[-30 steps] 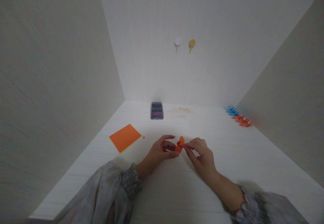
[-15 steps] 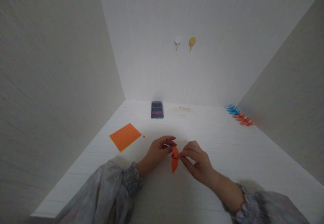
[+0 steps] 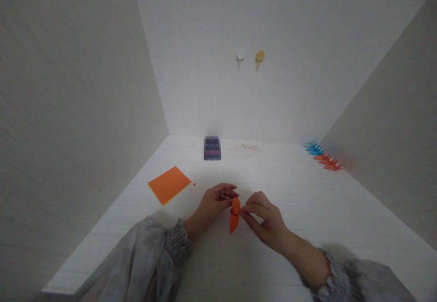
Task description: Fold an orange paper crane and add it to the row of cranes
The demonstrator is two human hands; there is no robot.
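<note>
An orange folded paper crane (image 3: 234, 220) is held up above the white table, its two wings spread roughly up and down. My left hand (image 3: 217, 202), with a ring on one finger, has its thumb and fingertips closed at the upper wing. From the other side my right hand (image 3: 266, 218) pinches the crane near its middle between thumb and forefinger. The fingertips partly hide where each hand grips it.
A stack of orange paper (image 3: 170, 185) with a yellow edge lies left, beside a tiny orange bit (image 3: 194, 184). At the back lies a phone (image 3: 212, 148). Blue cranes (image 3: 314, 148) and orange cranes (image 3: 328, 161) line the right wall. Two hooks (image 3: 260, 56) hang on the back wall.
The crane has tilted slightly, its lower wing swinging a little to the left. Both hands stay almost where they were.
</note>
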